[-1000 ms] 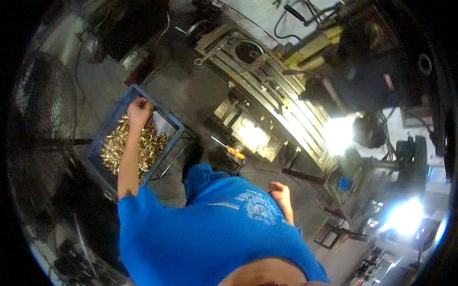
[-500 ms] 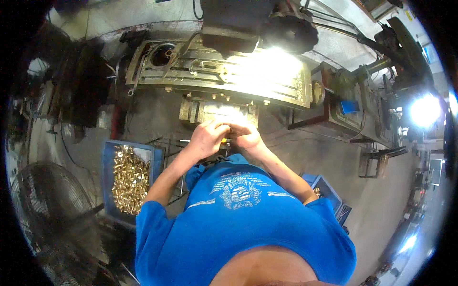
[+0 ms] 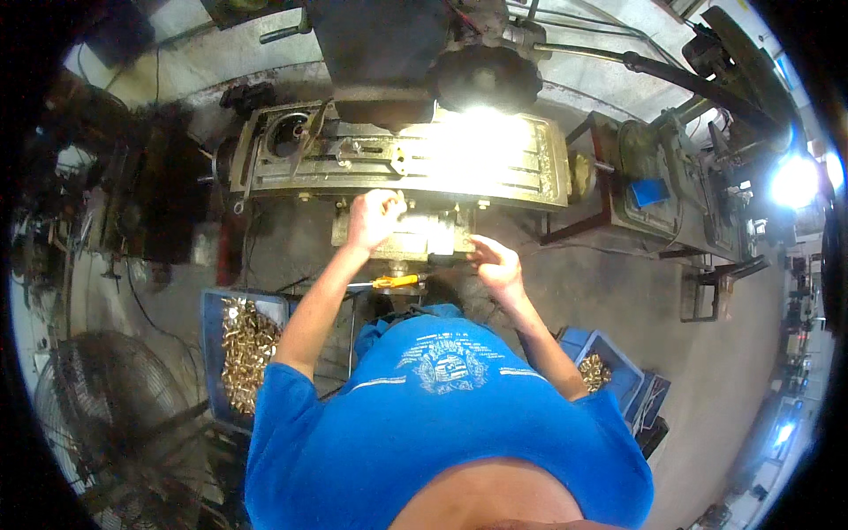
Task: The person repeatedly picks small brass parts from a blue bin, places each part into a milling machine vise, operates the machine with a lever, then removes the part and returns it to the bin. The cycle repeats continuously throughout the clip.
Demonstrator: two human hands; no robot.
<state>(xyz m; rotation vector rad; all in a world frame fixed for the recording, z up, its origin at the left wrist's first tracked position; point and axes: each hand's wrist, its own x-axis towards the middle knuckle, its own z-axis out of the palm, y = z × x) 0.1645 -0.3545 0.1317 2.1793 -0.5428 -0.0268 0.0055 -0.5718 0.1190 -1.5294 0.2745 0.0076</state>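
My left hand (image 3: pixel 373 219) is raised at the front edge of the long slotted machine table (image 3: pixel 353 183). Its fingers are curled together, and whatever they hold is too small to make out. Lower and to the right, my right hand (image 3: pixel 498 267) is beside the right end of the metal block (image 3: pixel 411 240) under the table. Those fingers are bent inward, closed, with their tips hard to read. Between my hands and my body, a screwdriver (image 3: pixel 395 282) with a yellow handle lies crosswise below the block.
On my left stands a blue crate (image 3: pixel 212 353) heaped with brass-coloured parts (image 3: pixel 246 353). Another blue crate (image 3: pixel 629 375) with similar parts (image 3: pixel 594 372) is at my right. A caged fan (image 3: pixel 106 397) is at lower left. A dark machine head (image 3: pixel 380 53) and a bright lamp hang over the table.
My hands were together over the block and have parted: the left went up and left to the table edge, the right moved right and slightly down. The screwdriver handle is now uncovered.
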